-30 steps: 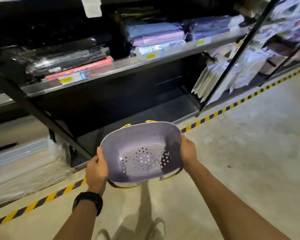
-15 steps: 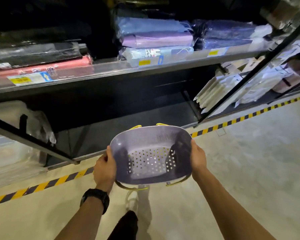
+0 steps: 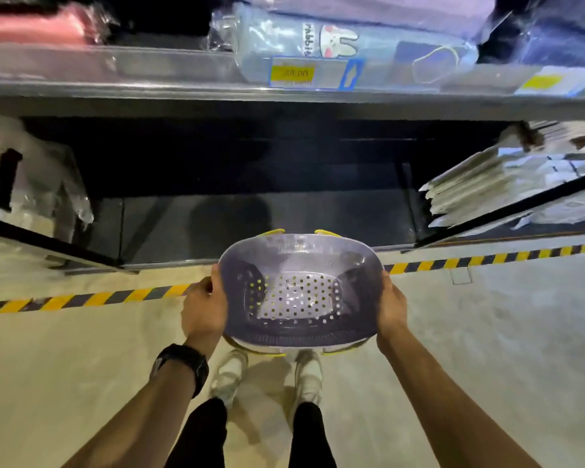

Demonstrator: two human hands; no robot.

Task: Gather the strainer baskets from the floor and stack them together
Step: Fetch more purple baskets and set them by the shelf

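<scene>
A purple strainer basket (image 3: 299,261) with a perforated bottom is nested in yellow-rimmed baskets, whose yellow edges show above and below it. I hold this stack in front of me at waist height, over my feet. My left hand (image 3: 203,307) grips its left side and my right hand (image 3: 390,307) grips its right side. The stack hangs just in front of the dark lowest shelf (image 3: 267,221) of a store rack.
A yellow-black hazard stripe (image 3: 92,298) runs along the concrete floor at the rack's foot. The upper shelf (image 3: 183,86) carries wrapped packages and price tags. White flat packs (image 3: 487,187) lie lower right, and a plastic-wrapped item (image 3: 31,184) stands lower left.
I have stepped closer to the rack and squared up to it. The basket stack stays in both hands and now sits nearer the lowest shelf opening.
</scene>
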